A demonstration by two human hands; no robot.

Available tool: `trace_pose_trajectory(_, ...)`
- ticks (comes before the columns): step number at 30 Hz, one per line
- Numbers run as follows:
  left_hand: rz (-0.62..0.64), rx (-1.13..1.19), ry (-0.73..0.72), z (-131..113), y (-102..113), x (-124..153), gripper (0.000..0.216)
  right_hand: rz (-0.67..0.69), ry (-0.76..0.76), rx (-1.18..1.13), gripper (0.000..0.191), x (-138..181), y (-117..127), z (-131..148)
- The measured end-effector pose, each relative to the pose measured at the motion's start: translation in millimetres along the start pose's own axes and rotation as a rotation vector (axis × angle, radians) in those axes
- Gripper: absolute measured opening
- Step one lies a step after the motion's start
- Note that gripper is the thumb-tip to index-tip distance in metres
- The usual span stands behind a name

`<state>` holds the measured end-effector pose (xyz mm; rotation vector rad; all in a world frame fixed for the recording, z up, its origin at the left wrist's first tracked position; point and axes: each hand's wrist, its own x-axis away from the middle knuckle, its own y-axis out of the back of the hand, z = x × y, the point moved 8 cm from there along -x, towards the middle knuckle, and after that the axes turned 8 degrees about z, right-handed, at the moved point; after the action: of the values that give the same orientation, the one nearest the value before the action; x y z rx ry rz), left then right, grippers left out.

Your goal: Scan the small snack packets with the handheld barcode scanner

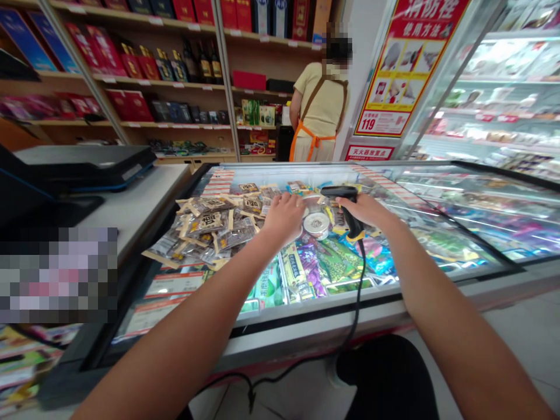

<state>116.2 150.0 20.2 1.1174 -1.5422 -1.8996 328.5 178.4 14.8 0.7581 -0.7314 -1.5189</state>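
My right hand (pixel 363 209) is closed around the handle of a black barcode scanner (pixel 350 216). The scanner's head points left, and its cord (pixel 361 274) hangs down over the freezer's front edge. Just left of it, my left hand (pixel 286 213) is seen from the back with its fingers curled down; what is under them is hidden. Beside that hand stands a round tub with a whitish lid (pixel 316 224). A heap of small clear snack packets with tan edges (pixel 214 224) lies to the left on the glass freezer top (pixel 376 280).
Under the glass lie colourful bags (pixel 328 259). At the left are a counter (pixel 168 181) with a dark flat device (pixel 87 163) and a blurred-out patch. Shelves of boxes and bottles (pixel 175 81) line the back. A person in an orange-tied apron (pixel 319 105) stands beyond the freezer.
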Motion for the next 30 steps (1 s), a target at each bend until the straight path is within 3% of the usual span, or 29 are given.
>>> trace_pose_trajectory(4, 0.076, 0.288, 0.019, -24.6, -22.0, -2.0, 0.028, 0.044, 0.059, -0.133, 0.038, -1.8, -5.0, 2.8)
trace_pose_trajectory(9, 0.037, 0.948, 0.176, -19.2, -37.7, -7.4, 0.044, 0.055, 0.202, -0.603, 0.035, 1.9, -13.8, 21.4)
trace_pose_trajectory(12, 0.035, 1.145, 0.139, -16.1, -35.1, -13.9, 0.014, 0.134, 0.288, -0.758, 0.035, 10.3, -23.5, 41.5)
trace_pose_trajectory(13, 0.008, 1.158, 0.132, -12.8, -31.7, -15.5, 0.005, 0.143, 0.317, -0.763, 0.034, 13.3, -24.4, 47.4)
trace_pose_trajectory(15, -0.108, 1.125, 0.180, 0.8, -22.8, -15.5, 0.007, 0.108, 0.365, -0.754, 0.032, 18.2, -20.4, 55.1)
trace_pose_trajectory(18, -0.316, 0.993, 0.362, 29.8, -8.4, -6.4, 0.006, 0.052, 0.361, -0.762, 0.028, 23.0, -10.9, 55.9)
trace_pose_trajectory(21, -0.451, 0.912, 0.509, 53.3, 5.2, 5.0, 0.011, 0.203, 0.286, -0.712, 0.021, 27.2, -15.9, 54.8)
trace_pose_trajectory(24, -0.492, 0.910, 0.590, 67.0, 11.9, 10.4, 0.012, 0.373, 0.291, -0.578, 0.021, 35.8, -23.4, 59.6)
trace_pose_trajectory(30, -0.485, 0.949, 0.589, 72.5, 6.8, 8.3, 0.008, 0.391, 0.344, -0.500, 0.024, 42.6, -22.9, 67.6)
